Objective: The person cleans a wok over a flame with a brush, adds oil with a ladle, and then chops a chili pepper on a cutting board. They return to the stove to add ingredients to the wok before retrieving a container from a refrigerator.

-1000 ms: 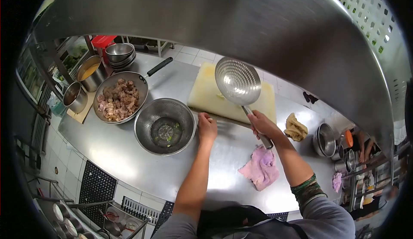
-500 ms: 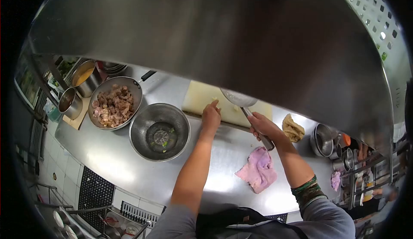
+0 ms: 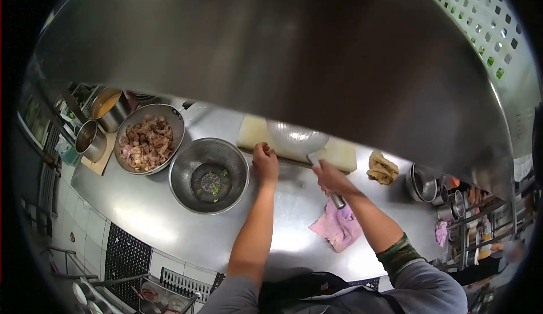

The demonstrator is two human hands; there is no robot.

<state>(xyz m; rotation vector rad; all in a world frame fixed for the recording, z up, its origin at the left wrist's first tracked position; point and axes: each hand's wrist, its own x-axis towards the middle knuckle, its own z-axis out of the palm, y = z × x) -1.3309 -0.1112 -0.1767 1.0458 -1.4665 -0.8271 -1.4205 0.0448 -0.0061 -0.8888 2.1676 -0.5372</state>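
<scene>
"Fingers of the right hand (image 3: pixel 334 179): closed round the handle of the perforated ladle (image 3: pixel 297 138). Left?"

"Left hand (image 3: pixel 265 164): fingers curled, at the near edge of the cutting board (image 3: pixel 251 133). Cannot tell if anything is in them."

"Ladle position?"

"Bowl end above the board, partly hidden behind the steel panel (image 3: pixel 254 48). Handle slants back toward the person, its end by the pink cloth (image 3: pixel 336 229)."

"Left of the hands?"

"Metal bowl (image 3: pixel 184 172) on the desk (image 3: pixel 141 212), green bits inside. Beyond it, a pan (image 3: pixel 179 128) of meat chunks (image 3: pixel 146 144), then two metal pots, one with orange liquid."

"Right side?"

"Tan cloth (image 3: pixel 383 168), crumpled; metal bowls (image 3: pixel 423 183) farther out."
</scene>
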